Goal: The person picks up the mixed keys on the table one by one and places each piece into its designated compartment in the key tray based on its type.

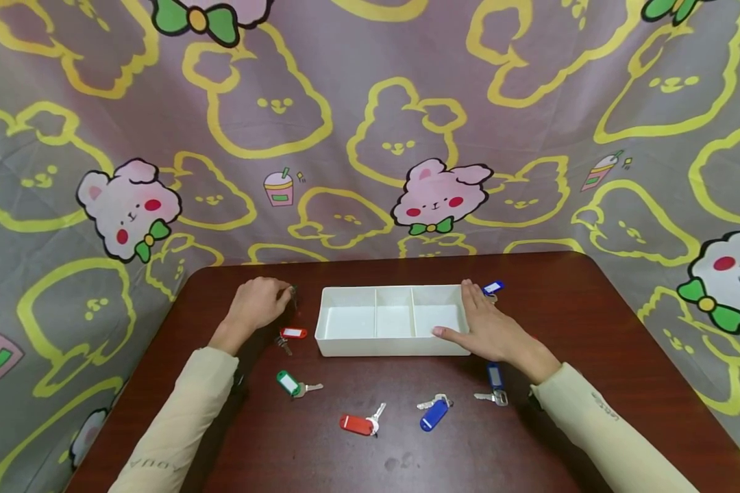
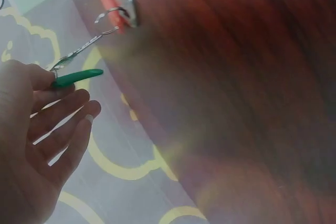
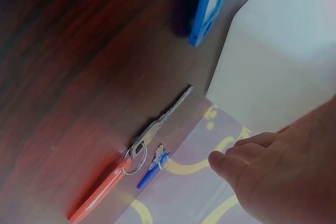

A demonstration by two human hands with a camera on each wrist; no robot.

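My left hand is at the far left of the table and pinches a key with a green tag between thumb and forefinger. Its other fingers are spread loosely. A white box with three compartments stands at the middle. On its right end rests my right hand, fingers extended along the end wall and thumb over the right compartment near the front. Beside the left hand lies a red-tagged key. A blue-tagged key lies beyond the right hand, and a red tag is close by it.
In front of the box lie keys with a green tag, a red tag, a blue tag and another blue tag. A patterned cloth hangs behind the dark wooden table and along its sides.
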